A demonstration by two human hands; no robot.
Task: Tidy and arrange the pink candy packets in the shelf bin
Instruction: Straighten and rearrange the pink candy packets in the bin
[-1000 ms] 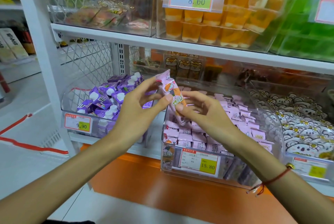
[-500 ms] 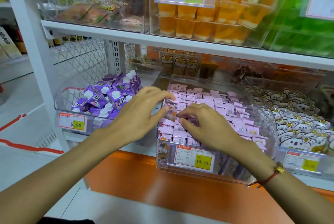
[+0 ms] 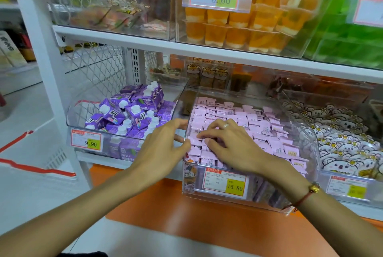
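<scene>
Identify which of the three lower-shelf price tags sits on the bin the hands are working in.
The 15.80 tag, on the clear bin of pink candy packets. The 9.90 tag fronts purple cartons; the right tag is blurred.

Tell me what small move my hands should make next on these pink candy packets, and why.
Probably press the front-left packets flat and nudge them into line. Both hands, left hand and right hand, rest at the clear bin's front-left corner, where the pink candy packets look crowded and uneven, while the rows behind lie neater.
</scene>
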